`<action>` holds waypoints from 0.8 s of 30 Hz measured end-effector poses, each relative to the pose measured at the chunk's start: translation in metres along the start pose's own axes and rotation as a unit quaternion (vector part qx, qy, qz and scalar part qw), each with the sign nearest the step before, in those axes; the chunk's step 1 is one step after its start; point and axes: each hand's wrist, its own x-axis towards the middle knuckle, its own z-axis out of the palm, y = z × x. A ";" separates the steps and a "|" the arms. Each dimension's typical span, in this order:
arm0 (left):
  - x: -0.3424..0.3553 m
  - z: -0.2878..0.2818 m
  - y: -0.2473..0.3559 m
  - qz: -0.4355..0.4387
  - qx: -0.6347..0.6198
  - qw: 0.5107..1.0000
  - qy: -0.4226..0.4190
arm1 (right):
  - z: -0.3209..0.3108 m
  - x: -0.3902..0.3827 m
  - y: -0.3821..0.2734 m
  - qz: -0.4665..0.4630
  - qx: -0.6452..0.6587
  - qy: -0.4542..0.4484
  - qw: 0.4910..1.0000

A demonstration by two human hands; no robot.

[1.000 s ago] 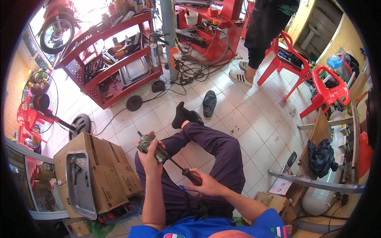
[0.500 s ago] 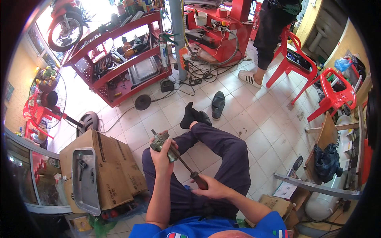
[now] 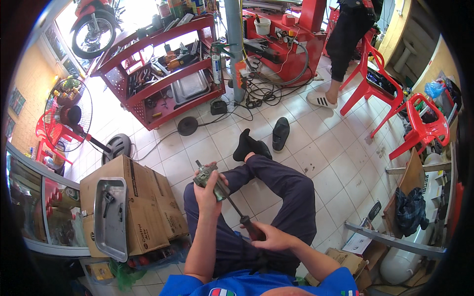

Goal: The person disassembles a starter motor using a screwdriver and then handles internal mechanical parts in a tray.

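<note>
A small greenish metal carburetor [image 3: 209, 178] is gripped in my left hand [image 3: 208, 196] above my left thigh, thumb across its side. The fingers of my right hand [image 3: 270, 237] wrap round the dark reddish handle of a screwdriver [image 3: 235, 206]. Its long shaft slants up and left to the lower side of the carburetor. Where the tip meets the carburetor is too small to make out. To the left, a metal tray [image 3: 123, 217] lies tilted on cardboard boxes [image 3: 144, 209], with a small dark metal part [image 3: 108, 201] in it.
A red tool cart [image 3: 173, 111] stands ahead, with a grey post [image 3: 234, 54] beside it. Cables and a black shoe [image 3: 280, 134] lie on the tiled floor. A fan [image 3: 69, 116] is at left, red chairs [image 3: 373, 84] at right. Another person's leg [image 3: 340, 54] shows beyond.
The whole view has shifted slightly, so the surroundings sit further right. Both hands keep their grip on the carburetor and screwdriver. The other person's leg has changed its stance a little.
</note>
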 end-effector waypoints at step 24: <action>0.004 -0.007 0.000 0.030 0.000 0.999 -0.018 | 0.002 0.000 -0.012 0.053 0.004 -0.015 0.998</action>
